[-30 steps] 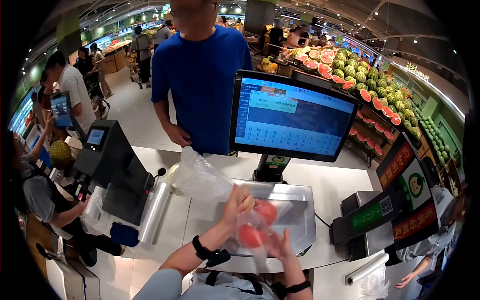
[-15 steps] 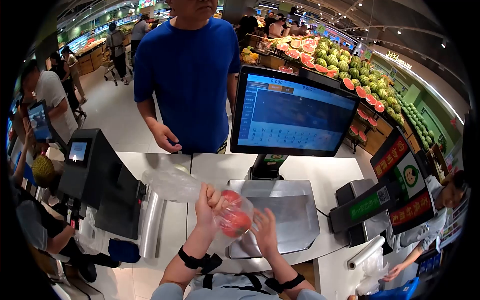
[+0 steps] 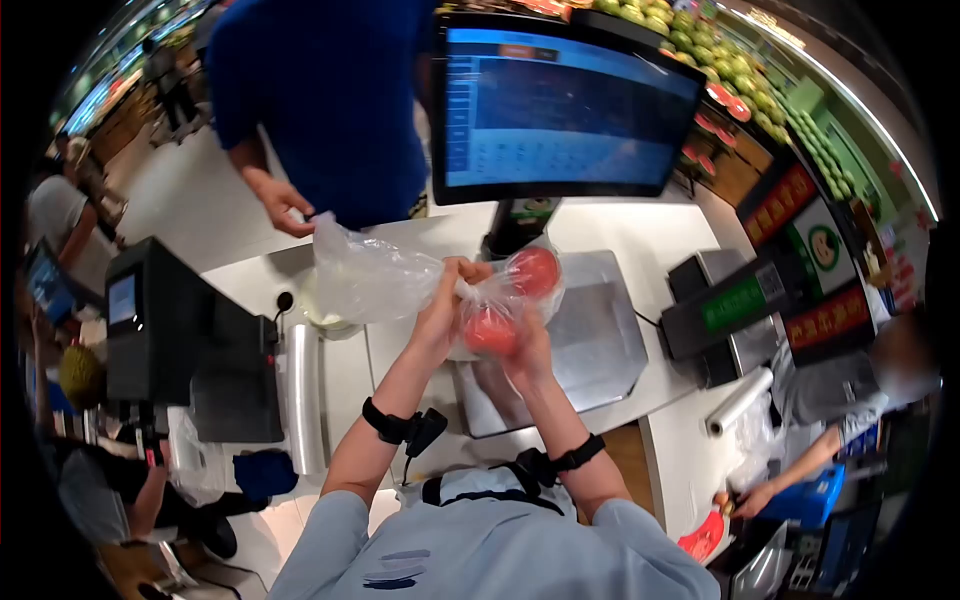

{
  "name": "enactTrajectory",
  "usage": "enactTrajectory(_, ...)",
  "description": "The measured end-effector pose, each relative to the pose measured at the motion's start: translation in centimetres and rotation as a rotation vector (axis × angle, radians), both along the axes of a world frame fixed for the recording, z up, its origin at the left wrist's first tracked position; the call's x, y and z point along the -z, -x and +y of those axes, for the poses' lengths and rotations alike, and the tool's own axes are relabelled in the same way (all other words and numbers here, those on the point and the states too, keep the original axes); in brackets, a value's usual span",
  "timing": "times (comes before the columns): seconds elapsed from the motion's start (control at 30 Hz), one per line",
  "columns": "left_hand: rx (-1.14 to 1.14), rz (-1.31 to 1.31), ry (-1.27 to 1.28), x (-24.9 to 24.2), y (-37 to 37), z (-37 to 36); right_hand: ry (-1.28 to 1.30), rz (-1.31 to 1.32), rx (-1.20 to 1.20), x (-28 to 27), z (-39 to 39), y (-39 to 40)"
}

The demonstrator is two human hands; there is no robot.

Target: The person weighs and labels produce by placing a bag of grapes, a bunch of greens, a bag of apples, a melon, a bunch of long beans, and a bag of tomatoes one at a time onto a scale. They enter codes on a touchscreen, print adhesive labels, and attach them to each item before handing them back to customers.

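Observation:
A clear plastic bag [image 3: 375, 275] with two round red fruits [image 3: 533, 271] in it hangs between my hands, over the left part of the metal scale plate [image 3: 600, 350]. My left hand [image 3: 447, 300] is closed round the gathered neck of the bag. Under the lower red fruit, my right hand [image 3: 528, 350] holds the filled part from the right side. The empty end of the bag stretches left, close to the hand of a person in a blue shirt [image 3: 320, 110]. Behind the bag's left end, a pale round item [image 3: 335, 318] is partly hidden.
A large screen [image 3: 570, 110] stands behind the scale. To the left are a black machine [image 3: 200, 340] and a plastic roll [image 3: 303, 400]. On the right are a sign device [image 3: 740, 300], another roll [image 3: 740, 400] and a person in grey [image 3: 820, 385] reaching down.
The view has tilted down. My right hand has come from open beside the bag to holding its filled part. The fruits have shifted, and the bag's empty end now reaches the person in blue.

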State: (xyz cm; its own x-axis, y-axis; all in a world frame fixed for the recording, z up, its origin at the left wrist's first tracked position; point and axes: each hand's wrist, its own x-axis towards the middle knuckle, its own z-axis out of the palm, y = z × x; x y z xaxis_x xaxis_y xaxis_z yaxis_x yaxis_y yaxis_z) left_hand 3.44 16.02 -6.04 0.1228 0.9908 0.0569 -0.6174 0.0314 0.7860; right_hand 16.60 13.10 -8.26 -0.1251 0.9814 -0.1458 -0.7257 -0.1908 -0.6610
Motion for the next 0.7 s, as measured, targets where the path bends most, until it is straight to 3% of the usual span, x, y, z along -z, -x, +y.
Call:
enactTrajectory(0.03, -0.032, 0.148, -0.078, -0.1, -0.9, 0.1, 0.006, -0.061, 0.066, -0.4, 0.0, -0.1)
enactTrajectory(0.07, 0.077, 0.323, -0.021, 1.7, -0.7, -0.2, 0.008, -0.132, 0.149, -0.8, 0.0, -0.1)
enactTrajectory(0.13, 0.42, 0.951, 0.163, -0.7, -1.2, -0.8, -0.041, -0.349, 0.196, 0.6, 0.3, -1.6)
enactTrajectory(0.17, 0.27, 0.924, 0.156, 2.4, -2.3, -0.6, -0.216, -0.407, 0.229, 0.5, 0.5, -2.4)
enactTrajectory(0.2, 0.376, 1.037, 0.233, 2.7, -2.9, -0.2, -0.253, -0.313, 0.308, -0.3, 0.6, -2.9)
enactTrajectory(0.23, 0.213, 0.781, 0.284, 1.1, -4.9, -1.7, -0.44, -0.483, 0.443, -1.8, 0.7, -4.2)
enactTrajectory(0.3, 0.186, 0.741, 0.267, 4.9, -5.4, -1.2, -0.497, -0.361, 0.259, -3.7, -0.4, -6.0)
enactTrajectory(0.33, 0.221, 0.741, 0.239, 5.2, -6.2, -1.3, -0.482, -0.361, 0.311, -3.4, -0.7, -6.2)
enactTrajectory(0.4, 0.255, 0.361, 0.193, 4.8, -7.2, -1.2, -0.47, -0.37, 0.371, -3.0, -0.7, -7.2)
enactTrajectory(0.43, 0.262, 0.363, 0.19, 2.9, -7.8, -1.9, -0.439, -0.31, 0.389, -2.7, -0.9, -7.7)
enactTrajectory(0.5, 0.364, 0.08, -0.237, -0.9, -8.1, -3.1, -0.414, -0.231, 0.368, -2.2, -1.1, -7.7)
enactTrajectory(0.53, 0.436, 0.045, -0.257, -0.2, -7.4, -2.2, -0.368, -0.249, 0.398, -2.2, -1.4, -7.6)
enactTrajectory(0.6, 0.185, 0.343, -0.247, 0.4, -7.0, -1.5, -0.276, -0.171, 0.357, -1.2, -1.5, -6.6)
enactTrajectory(0.67, 0.027, 0.007, -0.088, -0.2, -6.3, -1.9, -0.187, -0.061, 0.267, -0.1, -1.6, -4.9)
enactTrajectory(0.7, -0.059, -0.151, 0.189, -2.7, -5.9, -2.6, -0.176, -0.124, 0.205, 1.4, -1.4, -4.5)
